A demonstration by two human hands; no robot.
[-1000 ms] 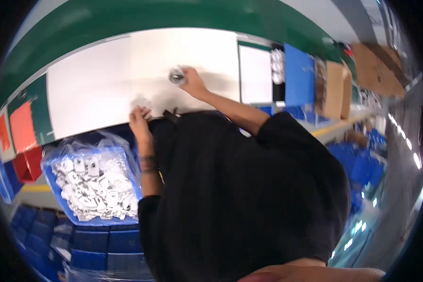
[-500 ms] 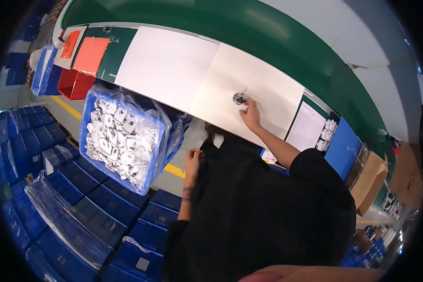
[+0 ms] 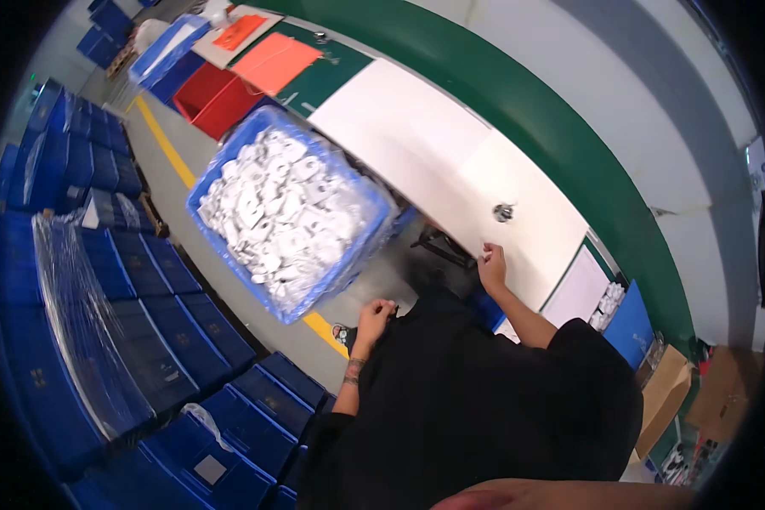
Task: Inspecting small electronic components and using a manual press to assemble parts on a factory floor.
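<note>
A small round metal part (image 3: 503,212) lies alone on the cream board (image 3: 535,246) covering the bench. My right hand (image 3: 492,269) is just short of it, over the board's near edge. Its fingers are loosely bent and apart, with nothing between them. Lower and to the left, my left hand (image 3: 374,322) hovers in front of my body, thumb and fingertips pressed together. A tiny dark spot shows at those fingertips, too small to name. Beyond that hand stands a large blue bin (image 3: 240,274), lined with clear plastic and heaped with white molded parts (image 3: 272,204).
Left of the board lies a white sheet (image 3: 399,110). Orange sheets (image 3: 276,64) and a red bin (image 3: 204,98) are at the far left. Stacked blue crates (image 3: 127,340) fill the left side. A blue panel (image 3: 627,327) and an open carton (image 3: 667,399) stand at right.
My right hand has let go of the metal part and drawn back to the board's edge. The whole view has swung left, toward the bin of white parts.
</note>
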